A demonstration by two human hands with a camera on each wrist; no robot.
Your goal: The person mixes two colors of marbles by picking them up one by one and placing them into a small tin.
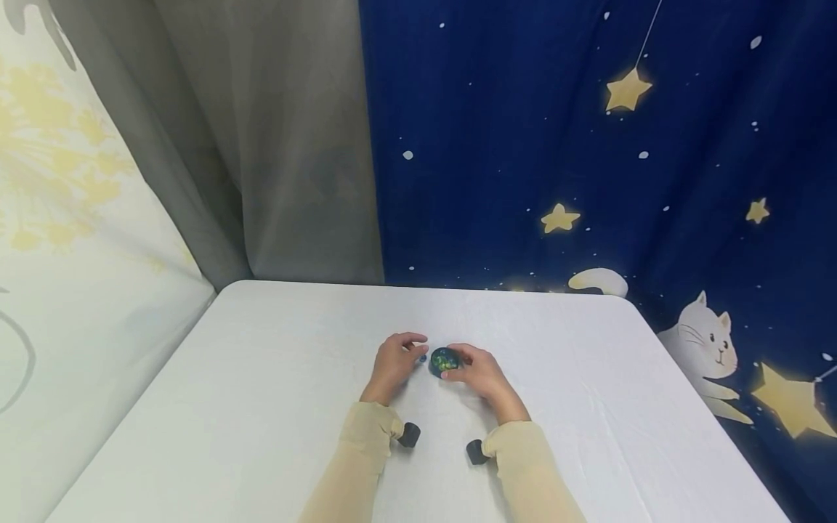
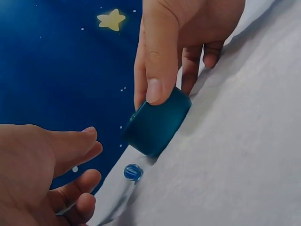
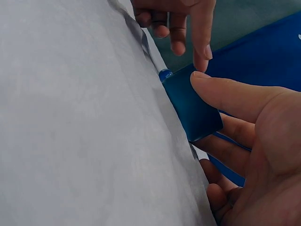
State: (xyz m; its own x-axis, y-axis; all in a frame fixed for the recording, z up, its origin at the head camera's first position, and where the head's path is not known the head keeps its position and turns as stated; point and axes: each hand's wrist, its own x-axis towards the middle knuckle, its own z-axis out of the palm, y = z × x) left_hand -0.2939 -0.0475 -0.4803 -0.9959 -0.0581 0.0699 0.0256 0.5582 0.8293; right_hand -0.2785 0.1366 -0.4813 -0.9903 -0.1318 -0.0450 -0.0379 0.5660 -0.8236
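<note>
A short, round, teal-blue thing [image 1: 445, 361] with a green and yellow pattern on top sits near the middle of the table. My right hand [image 1: 484, 374] grips it from the right, thumb on the near side and fingers on the far side. Its smooth teal side [image 2: 160, 125] shows in the left wrist view. Just left of it lies a small blue glass marble [image 2: 133, 172] on the white surface. Beside the marble, my left hand [image 1: 392, 367] has its fingers loosely bent, with a gap between them and the marble in the left wrist view.
The white table [image 1: 294, 327] has rounded far corners. Behind it hang a grey curtain [image 1: 301, 145] and a dark blue curtain [image 1: 497, 145] with stars and a white cat. A black wrist device sits at each beige cuff [image 1: 373, 421].
</note>
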